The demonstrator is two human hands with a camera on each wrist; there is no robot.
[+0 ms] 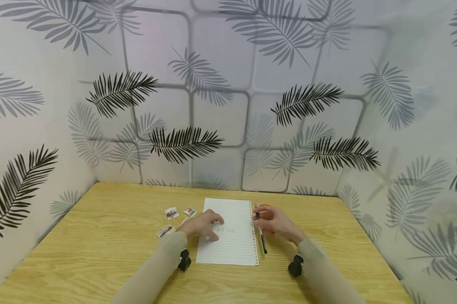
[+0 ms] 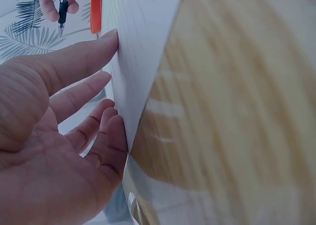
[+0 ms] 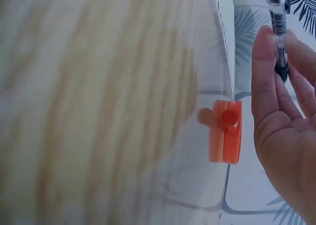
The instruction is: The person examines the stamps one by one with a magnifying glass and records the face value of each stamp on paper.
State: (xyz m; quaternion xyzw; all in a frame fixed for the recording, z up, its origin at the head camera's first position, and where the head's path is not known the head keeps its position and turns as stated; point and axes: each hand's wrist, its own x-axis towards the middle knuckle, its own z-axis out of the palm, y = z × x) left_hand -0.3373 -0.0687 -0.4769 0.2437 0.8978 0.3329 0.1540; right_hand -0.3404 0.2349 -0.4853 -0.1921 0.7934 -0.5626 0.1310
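Observation:
A lined sheet of paper (image 1: pixel 232 249) with a perforated right edge lies on the table, with a short line of faint writing across its middle. On its left part rests my left hand (image 1: pixel 203 225), fingers loosely spread and tips touching the sheet in the left wrist view. Just past the sheet's right edge, my right hand (image 1: pixel 279 223) pinches a pen (image 3: pixel 279 29) with a clear barrel and dark grip between thumb and fingers. The pen is held above the table. Beside that hand sits an orange object (image 3: pixel 232 136), partly hidden by the hand in the head view.
Several small picture cards lie left of the sheet: one at the back (image 1: pixel 171 213), one near the paper (image 1: pixel 190 211), one by the left wrist (image 1: pixel 165 231). The wooden table (image 1: pixel 99 253) ends against a leaf-patterned backdrop (image 1: pixel 220 109).

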